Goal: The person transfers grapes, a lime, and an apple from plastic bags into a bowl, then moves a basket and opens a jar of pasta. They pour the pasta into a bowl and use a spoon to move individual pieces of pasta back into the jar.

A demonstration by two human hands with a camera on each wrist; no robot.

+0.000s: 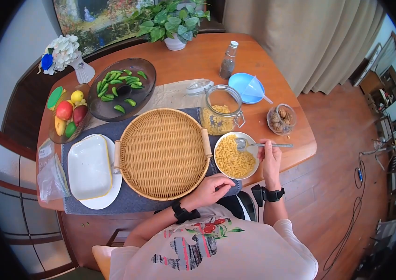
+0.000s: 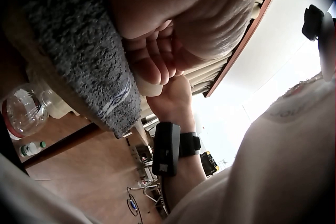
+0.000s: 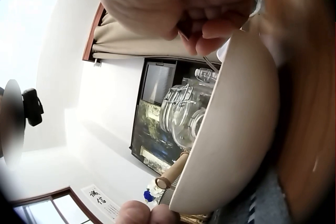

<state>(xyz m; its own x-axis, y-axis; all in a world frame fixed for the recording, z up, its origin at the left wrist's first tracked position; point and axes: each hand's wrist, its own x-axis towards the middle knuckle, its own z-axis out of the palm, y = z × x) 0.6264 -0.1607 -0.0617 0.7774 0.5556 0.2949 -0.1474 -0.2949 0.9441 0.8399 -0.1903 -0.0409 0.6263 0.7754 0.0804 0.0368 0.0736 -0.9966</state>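
Note:
In the head view a white bowl of yellow macaroni stands at the table's right front. My right hand pinches the handle of a metal spoon, whose head lies on the macaroni. My left hand rests near the cloth's front edge, just below the bowl, fingers loosely bent and holding nothing. Fingers of the left hand hang loosely curled beside the grey cloth in the left wrist view. The right wrist view shows the bowl from its side, with the right hand above its rim.
A round wicker tray lies left of the bowl. Behind stand an open jar of macaroni, a blue plate with a funnel, and a walnut jar. White dishes, a fruit basket and a plate of green peppers are further left.

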